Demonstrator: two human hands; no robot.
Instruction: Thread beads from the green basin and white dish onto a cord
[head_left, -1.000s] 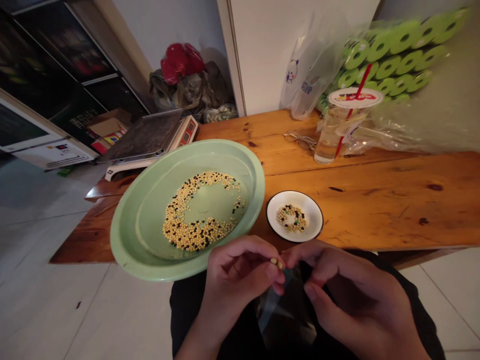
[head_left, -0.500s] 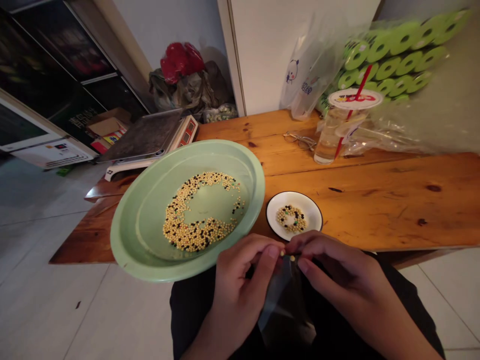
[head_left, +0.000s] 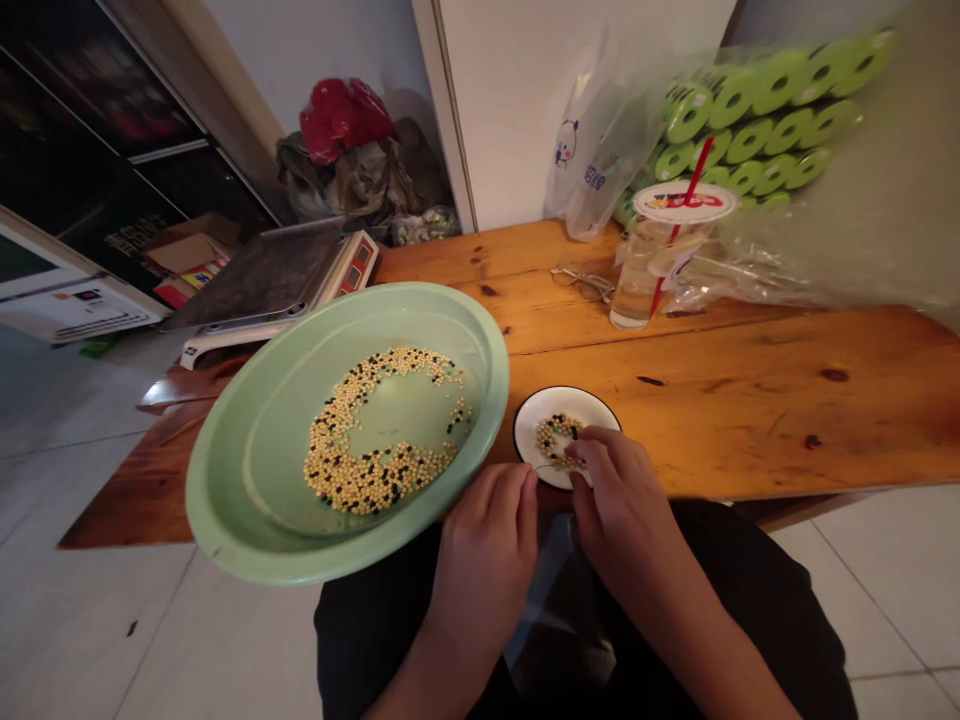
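Beads [head_left: 390, 480] in green basin [head_left: 262, 500] and white dish [head_left: 528, 414]

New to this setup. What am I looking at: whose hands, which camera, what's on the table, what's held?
No robot here: these are a person's two bare hands. Every picture comes from one camera worn on the head, looking forward and down; the last one is now.

On the wooden table, a big green basin holds many pale and dark beads. Right of it is a small white plate with more beads. Behind are a scale, glasses and a clear cup with a red straw.

The left hand pinches what looks like a thin strand. The right hand has its fingertips over the plate, at the beads; whether it grips one, I can't tell.
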